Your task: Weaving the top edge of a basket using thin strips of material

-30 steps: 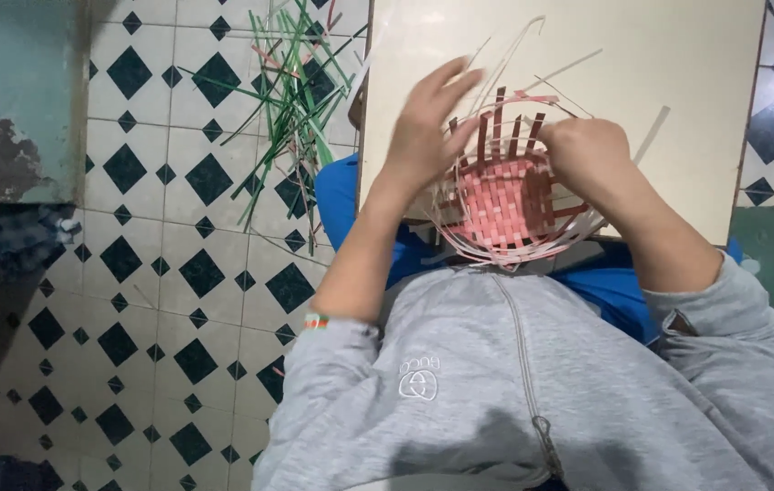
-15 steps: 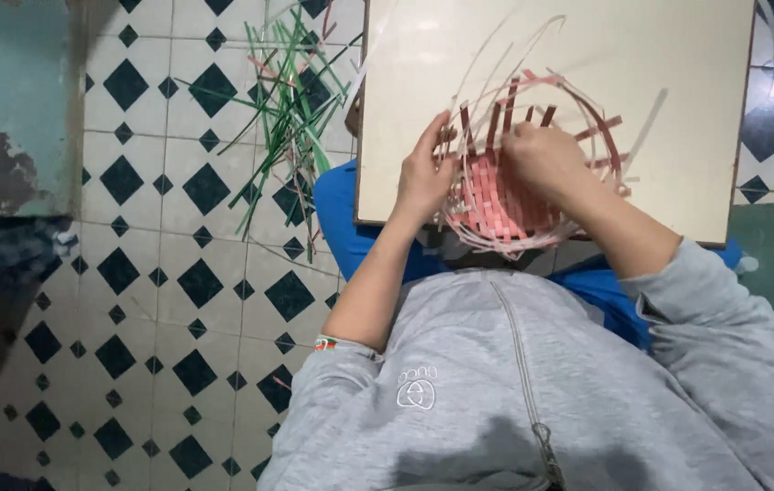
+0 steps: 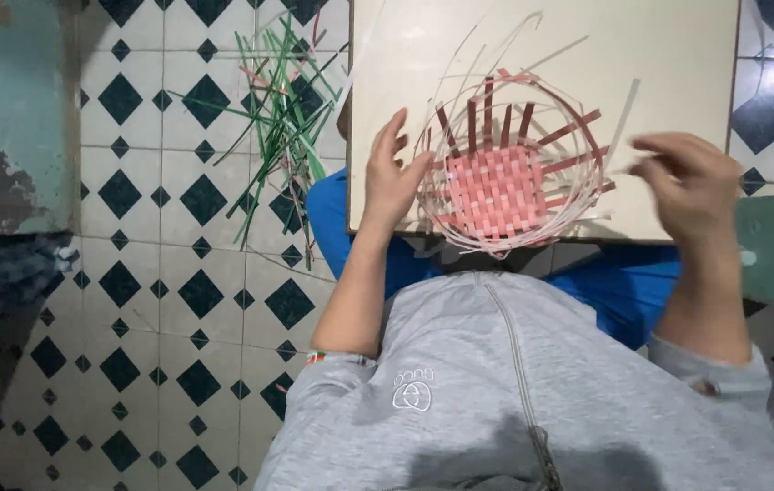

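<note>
Two hands working: left hand [image 3: 393, 182] bracing, fingers spread, on basket's rim; right hand [image 3: 692, 186] blurred, seemingly pinching pale strip [image 3: 625, 123]. Half-woven pink basket [image 3: 501, 177] lying between on board [image 3: 669, 55]. Judging light, springy; gripping rim, not loose strip ends.

The right hand [image 3: 692, 186] is smeared by motion blur, so whether its fingers [image 3: 655, 168] pinch a thin pale strip cannot be told. The half-woven pink strip basket [image 3: 501, 186] hides its near rim behind the grey zip sweatshirt [image 3: 514, 391]. The pale square board [image 3: 542, 55] and the loose green strips [image 3: 282, 118] are cut off at the far edge.
</note>
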